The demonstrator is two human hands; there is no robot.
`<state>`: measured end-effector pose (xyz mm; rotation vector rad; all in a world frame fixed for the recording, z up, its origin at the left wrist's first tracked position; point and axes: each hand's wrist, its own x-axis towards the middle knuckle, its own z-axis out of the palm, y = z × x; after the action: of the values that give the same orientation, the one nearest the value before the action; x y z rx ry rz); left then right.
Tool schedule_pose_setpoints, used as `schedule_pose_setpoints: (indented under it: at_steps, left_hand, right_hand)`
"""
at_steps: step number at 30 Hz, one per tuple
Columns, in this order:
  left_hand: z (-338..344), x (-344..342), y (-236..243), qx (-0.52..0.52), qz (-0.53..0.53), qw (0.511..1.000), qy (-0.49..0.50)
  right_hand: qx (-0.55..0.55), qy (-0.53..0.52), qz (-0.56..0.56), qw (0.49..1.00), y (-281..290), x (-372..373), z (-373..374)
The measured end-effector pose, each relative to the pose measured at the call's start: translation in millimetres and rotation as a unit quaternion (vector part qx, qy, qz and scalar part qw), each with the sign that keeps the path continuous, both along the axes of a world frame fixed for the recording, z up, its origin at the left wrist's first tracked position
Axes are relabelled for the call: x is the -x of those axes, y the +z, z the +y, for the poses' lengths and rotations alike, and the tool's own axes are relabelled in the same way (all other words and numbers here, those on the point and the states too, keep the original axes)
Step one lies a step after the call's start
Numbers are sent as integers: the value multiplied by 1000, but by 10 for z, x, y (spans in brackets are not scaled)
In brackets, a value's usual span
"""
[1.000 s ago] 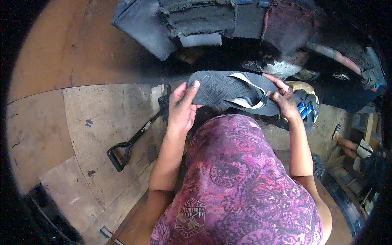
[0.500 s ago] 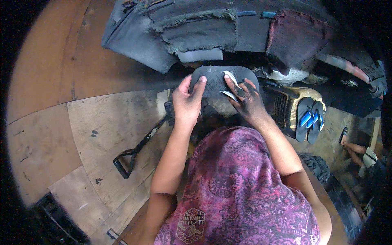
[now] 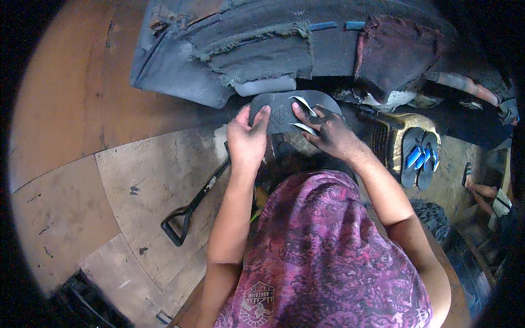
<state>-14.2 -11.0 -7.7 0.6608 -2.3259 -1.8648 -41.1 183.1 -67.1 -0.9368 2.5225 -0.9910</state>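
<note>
A dark grey flip-flop [image 3: 276,112] with pale straps lies crosswise between my hands, just in front of a padded, cloth-patched bench edge. My left hand [image 3: 246,135] is closed on its left end, the thumb resting on the patterned top. My right hand [image 3: 327,128] grips the strap end, fingers reaching over and between the two straps, hiding part of the toe area.
The padded fixture [image 3: 257,52] spans the top. A pair of blue-strapped flip-flops [image 3: 410,167] sits on a worn yellowish stand at right. A black-handled tool [image 3: 191,205] lies over plywood boards at left. Another person's legs [image 3: 481,191] show at far right.
My right hand has moved left and onto the straps from the flip-flop's right edge. The flip-flop has shifted slightly left. The padded edge appears lower in the picture.
</note>
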Motion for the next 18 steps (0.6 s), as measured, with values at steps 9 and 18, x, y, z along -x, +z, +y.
schedule_pose_setpoints:
  at_steps: [9, 18]
  left_hand:
    - [-185, -227, 406, -105, 14, 991, 86]
    - [-398, -659, 650, -130, 63, 977, 159]
  right_hand:
    - [-34, 108, 22, 993, 435, 110, -259]
    - [-50, 206, 45, 976, 758, 29, -503]
